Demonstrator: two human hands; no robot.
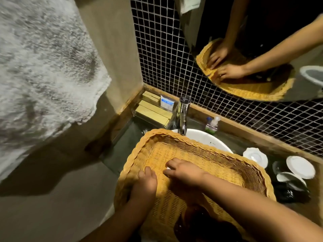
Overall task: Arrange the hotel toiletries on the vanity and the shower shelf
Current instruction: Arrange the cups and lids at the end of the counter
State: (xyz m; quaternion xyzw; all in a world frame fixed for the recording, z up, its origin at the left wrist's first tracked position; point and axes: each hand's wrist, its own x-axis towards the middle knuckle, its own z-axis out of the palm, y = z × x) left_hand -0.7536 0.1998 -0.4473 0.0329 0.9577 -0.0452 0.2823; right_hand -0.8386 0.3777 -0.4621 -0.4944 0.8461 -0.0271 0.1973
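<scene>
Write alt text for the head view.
Two hands reach into a wicker basket set over a white sink: the left hand rests on its weave, the right hand touches a small white item. Behind stand a chrome tap, boxed toiletries and a pump bottle.

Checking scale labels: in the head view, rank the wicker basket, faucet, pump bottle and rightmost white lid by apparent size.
1. wicker basket, largest by far, though nearest the camera.
2. faucet and rightmost white lid: too alike to rank; one taller, one broader.
3. pump bottle, smallest.
</scene>
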